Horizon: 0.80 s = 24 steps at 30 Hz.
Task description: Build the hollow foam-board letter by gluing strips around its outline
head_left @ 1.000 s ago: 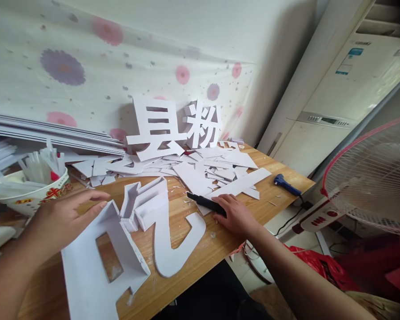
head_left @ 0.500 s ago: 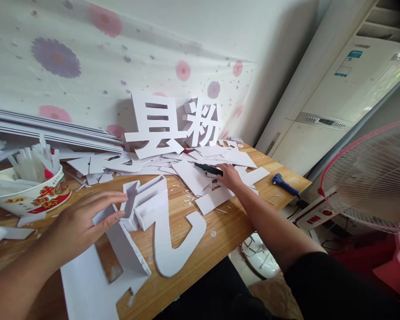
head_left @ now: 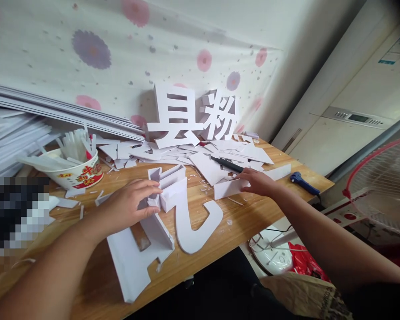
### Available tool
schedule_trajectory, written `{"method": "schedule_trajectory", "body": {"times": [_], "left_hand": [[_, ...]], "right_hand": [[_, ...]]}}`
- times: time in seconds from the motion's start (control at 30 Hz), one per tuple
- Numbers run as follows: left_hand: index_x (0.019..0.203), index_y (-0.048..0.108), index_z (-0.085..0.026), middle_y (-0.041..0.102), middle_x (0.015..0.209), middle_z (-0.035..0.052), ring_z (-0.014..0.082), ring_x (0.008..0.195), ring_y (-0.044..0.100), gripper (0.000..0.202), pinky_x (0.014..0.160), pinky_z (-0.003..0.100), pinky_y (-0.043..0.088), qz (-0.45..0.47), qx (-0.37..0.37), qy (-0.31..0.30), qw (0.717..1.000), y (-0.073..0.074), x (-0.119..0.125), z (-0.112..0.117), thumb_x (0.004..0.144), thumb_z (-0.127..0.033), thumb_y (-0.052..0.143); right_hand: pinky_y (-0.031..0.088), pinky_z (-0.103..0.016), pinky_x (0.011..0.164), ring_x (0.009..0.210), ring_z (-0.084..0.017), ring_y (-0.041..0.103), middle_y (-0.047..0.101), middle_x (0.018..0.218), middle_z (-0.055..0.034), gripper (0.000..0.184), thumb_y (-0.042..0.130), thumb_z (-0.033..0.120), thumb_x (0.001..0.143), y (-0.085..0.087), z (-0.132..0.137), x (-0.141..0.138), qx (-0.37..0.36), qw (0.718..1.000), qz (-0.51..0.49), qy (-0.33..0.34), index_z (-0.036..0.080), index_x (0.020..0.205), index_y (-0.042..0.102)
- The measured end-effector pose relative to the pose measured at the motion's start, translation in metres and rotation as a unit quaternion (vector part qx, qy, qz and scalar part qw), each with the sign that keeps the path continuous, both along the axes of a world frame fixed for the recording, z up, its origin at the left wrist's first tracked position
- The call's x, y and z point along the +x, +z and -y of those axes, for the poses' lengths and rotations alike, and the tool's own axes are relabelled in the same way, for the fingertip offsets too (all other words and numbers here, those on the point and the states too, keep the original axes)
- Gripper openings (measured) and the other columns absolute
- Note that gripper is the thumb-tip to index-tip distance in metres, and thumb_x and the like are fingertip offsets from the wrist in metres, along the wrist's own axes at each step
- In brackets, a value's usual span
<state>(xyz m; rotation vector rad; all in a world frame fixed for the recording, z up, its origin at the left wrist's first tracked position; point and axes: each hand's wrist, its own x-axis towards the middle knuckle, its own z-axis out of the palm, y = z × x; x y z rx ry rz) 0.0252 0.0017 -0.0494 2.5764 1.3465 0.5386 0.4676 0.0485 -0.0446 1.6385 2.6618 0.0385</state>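
My left hand [head_left: 130, 205] has its thumb and fingertips around the upper part of a hollow white foam-board character [head_left: 130, 258], which lies on the table with raised side walls. My right hand [head_left: 258, 181] grips a black utility knife [head_left: 230, 165], its tip pointing left and away. Under the same hand's fingertips is a long white foam-board strip [head_left: 227, 188], tilted up on its edge; whether it is pinched or only touched, I cannot tell. A flat hook-shaped part [head_left: 196, 235] of the character lies between my hands.
White scraps [head_left: 176, 156] cover the back of the wooden table [head_left: 200, 262]. Two finished characters [head_left: 178, 138] stand against the wall. At left is a paper bowl [head_left: 75, 175] of glue sticks; at right, a blue glue gun [head_left: 303, 183] and a fan [head_left: 383, 191].
The view has turned left and down. My right hand, still with the knife, has come to the white strip and its edge is raised. My left hand's fingers have closed in on the character.
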Motion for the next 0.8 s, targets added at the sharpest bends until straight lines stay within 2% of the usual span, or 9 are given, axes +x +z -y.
{"method": "schedule_trajectory", "body": {"times": [0.07,0.1,0.23,0.33,0.4,0.5,0.6,0.7,0.8], "left_hand": [[0.115,0.068,-0.028,0.059,0.134,0.0074,0.0290,0.125,0.050,0.052,0.107,0.046,0.039,-0.002,-0.016,-0.004,1.000,0.000,-0.002,-0.002,0.080,-0.064,0.056],[0.115,0.068,-0.028,0.058,0.135,0.0078,0.0295,0.126,0.050,0.053,0.108,0.047,0.038,-0.001,-0.025,-0.006,1.000,0.001,-0.003,-0.002,0.078,-0.065,0.058],[0.112,0.069,-0.028,0.056,0.135,0.0077,0.0302,0.126,0.048,0.051,0.108,0.047,0.037,0.008,-0.045,-0.028,0.999,0.005,-0.002,-0.001,0.070,-0.056,0.071],[0.102,0.071,-0.028,0.058,0.128,0.0064,0.0288,0.122,0.048,0.032,0.107,0.047,0.037,0.017,-0.015,-0.047,0.999,0.009,0.003,0.003,0.072,-0.040,0.072],[0.089,0.072,-0.027,0.060,0.121,0.0055,0.0285,0.118,0.050,0.016,0.105,0.048,0.037,0.014,0.010,-0.058,0.998,0.011,0.008,0.006,0.074,-0.032,0.070],[0.074,0.068,-0.024,0.063,0.107,0.0050,0.0274,0.108,0.053,0.006,0.100,0.048,0.037,-0.001,0.026,-0.072,0.997,0.012,0.014,0.009,0.076,-0.029,0.068],[0.074,0.067,-0.023,0.062,0.094,0.0040,0.0244,0.098,0.055,0.007,0.095,0.046,0.037,-0.008,0.039,-0.078,0.996,0.012,0.017,0.011,0.078,-0.027,0.066],[0.075,0.065,-0.022,0.062,0.090,0.0023,0.0217,0.093,0.055,0.006,0.094,0.044,0.036,-0.008,0.054,-0.083,0.995,0.011,0.018,0.012,0.080,-0.025,0.064],[0.075,0.064,-0.022,0.063,0.090,0.0018,0.0208,0.091,0.055,0.008,0.092,0.042,0.036,-0.014,0.057,-0.087,0.994,0.011,0.019,0.013,0.081,-0.026,0.062]], "right_hand": [[0.044,-0.028,0.079,0.092,-0.020,0.061,0.063,0.104,-0.0084,0.019,0.059,0.021,0.088,0.010,0.002,-0.007,0.014,1.000,0.012,0.003,0.019,0.104,0.069],[0.043,-0.027,0.075,0.088,-0.019,0.061,0.063,0.101,-0.0078,0.017,0.054,0.020,0.091,0.017,0.005,-0.011,0.023,1.000,0.017,0.004,0.018,0.097,0.069],[0.038,-0.027,0.067,0.081,-0.019,0.059,0.064,0.093,-0.0087,0.023,0.043,0.026,0.097,0.047,0.023,-0.031,0.080,0.996,0.030,0.001,0.017,0.090,0.063],[0.037,-0.028,0.064,0.076,-0.020,0.059,0.065,0.084,-0.0091,0.023,0.042,0.030,0.096,0.075,0.040,-0.050,0.151,0.987,0.058,0.009,0.018,0.088,0.060],[0.037,-0.030,0.062,0.073,-0.021,0.059,0.065,0.083,-0.0097,0.023,0.042,0.032,0.096,0.092,0.051,-0.062,0.174,0.983,0.059,0.020,0.018,0.095,0.060],[0.042,-0.031,0.065,0.076,-0.024,0.062,0.068,0.089,-0.0106,0.036,0.040,0.033,0.095,0.108,0.066,-0.077,0.151,0.988,0.008,0.022,0.015,0.124,0.053],[0.047,-0.031,0.069,0.082,-0.025,0.065,0.070,0.095,-0.0100,0.053,0.042,0.035,0.094,0.099,0.077,-0.092,0.044,0.998,-0.033,0.017,0.015,0.143,0.039],[0.049,-0.031,0.068,0.077,-0.024,0.067,0.071,0.094,-0.0104,0.064,0.045,0.034,0.093,0.068,0.088,-0.109,-0.085,0.996,-0.025,0.024,0.015,0.152,0.028],[0.050,-0.033,0.071,0.082,-0.026,0.068,0.071,0.093,-0.0134,0.074,0.047,0.028,0.091,0.038,0.098,-0.127,-0.143,0.989,-0.004,0.031,0.013,0.156,0.014]]}}
